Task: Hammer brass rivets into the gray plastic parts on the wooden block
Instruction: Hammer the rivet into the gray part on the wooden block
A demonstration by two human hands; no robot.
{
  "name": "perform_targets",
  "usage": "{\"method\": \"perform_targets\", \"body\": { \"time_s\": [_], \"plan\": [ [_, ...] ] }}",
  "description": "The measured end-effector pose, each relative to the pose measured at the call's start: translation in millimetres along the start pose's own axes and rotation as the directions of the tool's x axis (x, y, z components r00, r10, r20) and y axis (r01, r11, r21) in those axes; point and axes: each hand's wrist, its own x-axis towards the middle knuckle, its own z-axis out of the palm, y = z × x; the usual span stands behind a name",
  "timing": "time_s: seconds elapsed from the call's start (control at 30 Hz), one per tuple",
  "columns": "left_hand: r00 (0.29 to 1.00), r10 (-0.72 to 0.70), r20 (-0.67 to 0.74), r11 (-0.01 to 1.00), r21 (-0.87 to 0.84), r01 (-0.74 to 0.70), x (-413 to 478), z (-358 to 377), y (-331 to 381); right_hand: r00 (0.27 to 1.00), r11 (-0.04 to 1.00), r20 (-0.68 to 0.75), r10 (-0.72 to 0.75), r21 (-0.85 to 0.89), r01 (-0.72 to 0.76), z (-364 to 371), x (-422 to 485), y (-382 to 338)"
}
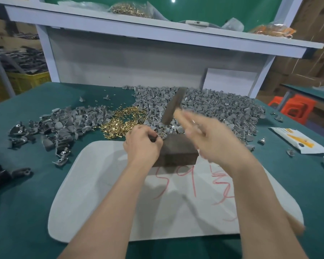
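Observation:
A dark wooden block (178, 149) sits on a white board (94, 184). My left hand (141, 143) pinches a small gray plastic part with a brass rivet (160, 135) at the block's top left corner. My right hand (211, 135), blurred by motion, grips a hammer by its wooden handle. The hammer's metal head (173, 106) is raised above and behind the block. A pile of brass rivets (123, 121) lies just behind my left hand. A large heap of gray plastic parts (213, 107) spreads behind the block.
Darker assembled parts (51, 131) lie scattered on the green table at the left. A white and orange packet (297, 140) lies at the right. A white shelf (157, 28) overhangs the back and holds a bag of rivets (129, 9). Red scribbles mark the board.

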Motion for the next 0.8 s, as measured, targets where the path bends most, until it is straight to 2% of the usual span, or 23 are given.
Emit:
{"method": "perform_targets", "body": {
  "time_s": [0.07,0.1,0.17,0.27,0.3,0.4,0.43,0.57,0.67,0.73,0.8],
  "plan": [
    [1.0,-0.005,-0.001,1.0,-0.005,0.005,-0.7,-0.5,-2.5,0.992,0.995,0.122,0.02,-0.095,-0.008,6.5,-1.3,-3.0],
    [1.0,-0.008,0.0,1.0,-0.011,0.008,-1.6,-0.6,-3.0,0.992,0.995,0.121,0.031,-0.102,-0.019,7.4,-2.3,-4.1],
    [1.0,-0.01,-0.004,1.0,-0.008,0.01,-2.1,-0.3,-1.4,0.999,0.999,0.037,0.008,-0.045,-0.007,6.2,-2.4,-5.7],
    [1.0,-0.009,-0.023,1.0,0.015,0.01,-0.3,0.3,1.4,0.986,0.998,-0.169,0.008,0.063,0.003,0.6,-0.4,-2.7],
    [1.0,-0.014,-0.024,1.0,0.011,0.014,0.0,0.2,1.0,0.99,0.998,-0.144,0.004,0.064,0.005,0.1,0.6,-2.4],
    [1.0,-0.008,-0.02,1.0,0.011,0.009,-0.8,-0.3,-1.8,0.994,0.998,0.108,0.002,-0.069,0.005,11.8,2.9,-2.4],
    [1.0,-0.006,-0.018,1.0,0.017,0.006,-1.6,-0.3,-2.4,0.993,0.997,0.116,0.009,-0.083,0.001,15.8,4.2,-2.3],
    [1.0,0.001,-0.009,0.999,0.041,-0.001,-3.0,-1.0,-0.1,0.998,0.995,-0.037,0.053,0.09,-0.05,22.1,6.7,8.6],
    [1.0,-0.008,-0.002,0.998,0.068,0.008,-1.0,-1.6,-0.6,0.974,0.974,-0.172,0.145,0.2,-0.109,17.8,10.2,17.3],
    [1.0,-0.025,0.005,0.998,0.053,0.024,-0.9,-1.8,-2.0,0.953,0.956,-0.184,0.242,0.215,-0.201,16.4,14.0,26.7],
    [0.999,-0.032,0.014,0.999,0.038,0.031,-0.3,-2.2,-2.2,0.933,0.946,-0.172,0.317,0.133,-0.297,16.0,16.0,37.7]
  ]
}}
